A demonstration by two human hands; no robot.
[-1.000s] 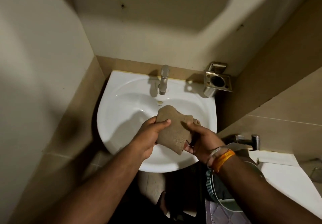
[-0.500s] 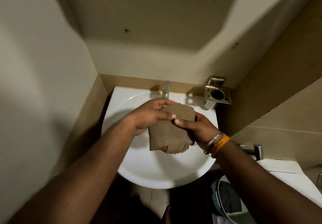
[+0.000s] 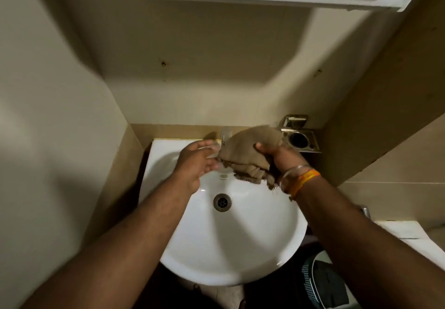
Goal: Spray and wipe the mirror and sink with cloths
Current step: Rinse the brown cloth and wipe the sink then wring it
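One cloth (image 3: 243,151) bunched in right hand (image 3: 277,156) grip above sink (image 3: 240,248); left hand (image 3: 195,164) open, touching its left edge.

Bunched brown cloth (image 3: 248,151) with frayed edge hangs above white sink (image 3: 240,248).

I am looking into a small bathroom: a white basin (image 3: 231,248) set in a tiled corner, its tap (image 3: 225,135) at the back edge, a steel tumbler holder (image 3: 299,140) on the wall.
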